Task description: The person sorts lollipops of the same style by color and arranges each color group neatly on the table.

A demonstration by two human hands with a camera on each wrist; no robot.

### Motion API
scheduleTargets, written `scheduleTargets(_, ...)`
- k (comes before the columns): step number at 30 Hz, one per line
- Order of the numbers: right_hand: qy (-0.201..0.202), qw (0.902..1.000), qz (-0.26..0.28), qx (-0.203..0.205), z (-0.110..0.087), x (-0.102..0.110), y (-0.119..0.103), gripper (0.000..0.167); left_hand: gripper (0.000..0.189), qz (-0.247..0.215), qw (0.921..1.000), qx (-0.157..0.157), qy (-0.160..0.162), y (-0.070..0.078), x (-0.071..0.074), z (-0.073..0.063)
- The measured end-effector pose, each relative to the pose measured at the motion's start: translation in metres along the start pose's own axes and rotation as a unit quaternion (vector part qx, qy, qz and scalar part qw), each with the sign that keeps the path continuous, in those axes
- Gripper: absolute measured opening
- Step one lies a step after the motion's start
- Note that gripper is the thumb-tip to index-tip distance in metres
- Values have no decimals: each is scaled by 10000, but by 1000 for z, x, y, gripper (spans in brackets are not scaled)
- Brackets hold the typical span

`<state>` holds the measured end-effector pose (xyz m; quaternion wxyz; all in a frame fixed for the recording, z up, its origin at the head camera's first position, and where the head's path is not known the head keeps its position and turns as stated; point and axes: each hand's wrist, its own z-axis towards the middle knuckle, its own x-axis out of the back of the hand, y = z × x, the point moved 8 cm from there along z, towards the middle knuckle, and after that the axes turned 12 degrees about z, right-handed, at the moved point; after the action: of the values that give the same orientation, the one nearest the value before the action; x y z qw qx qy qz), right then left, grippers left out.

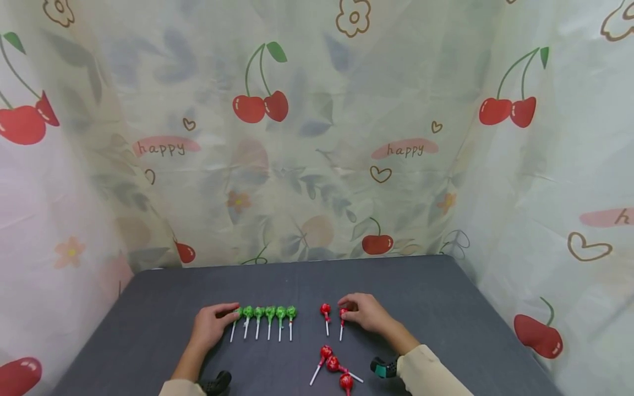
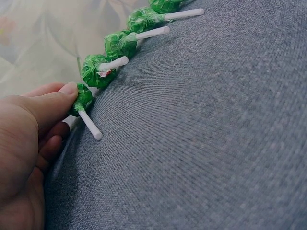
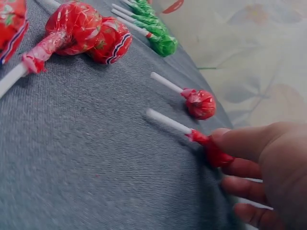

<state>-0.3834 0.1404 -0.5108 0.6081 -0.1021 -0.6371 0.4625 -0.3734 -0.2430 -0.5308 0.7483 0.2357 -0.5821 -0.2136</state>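
My left hand [image 1: 210, 326] pinches the wrapped head of the leftmost green lollipop [image 2: 83, 98] between thumb and fingers. That lollipop ends a side-by-side row of several green lollipops [image 1: 269, 312], sticks toward me. On the right, my right hand [image 1: 367, 312] pinches a red lollipop [image 3: 218, 152] by its head, with its white stick pointing toward me. Just left of it lies another red lollipop [image 1: 325, 309], roughly parallel. The right fingers partly hide the held head.
Nearer to me, a loose cluster of red lollipops [image 1: 333, 363] lies with sticks at different angles. The dark grey tabletop [image 1: 396, 275] meets a printed curtain [image 1: 307, 165] at the back and both sides. Dark bands show at both wrists.
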Motion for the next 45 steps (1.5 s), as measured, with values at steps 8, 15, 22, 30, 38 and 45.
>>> scheduleTargets(8, 881, 9957, 273, -4, 2, -2, 3, 17, 28, 12, 10000, 22, -15, -2, -1, 0)
scheduleTargets(15, 974, 9944, 347, -227, 8, -5, 6, 18, 28, 18, 10000, 63, -16, -1, -1, 1)
scheduleTargets(22, 992, 9941, 414, -176, 10, -4, 3, 18, 28, 42, 10000, 64, 25, 0, 0, 0)
scheduleTargets(30, 967, 9940, 464, -202, 10, -5, 5, 19, 28, 56, 9999, 84, -43, -1, -1, 0)
scheduleTargets(38, 914, 9939, 567, -236, 10, -5, 6, 20, 28, 35, 10000, 74, -46, -1, 0, 0)
scheduleTargets(45, 847, 9941, 627, -258, 9, -5, 4, 20, 28, 37, 10000, 82, 9, -1, 0, 0)
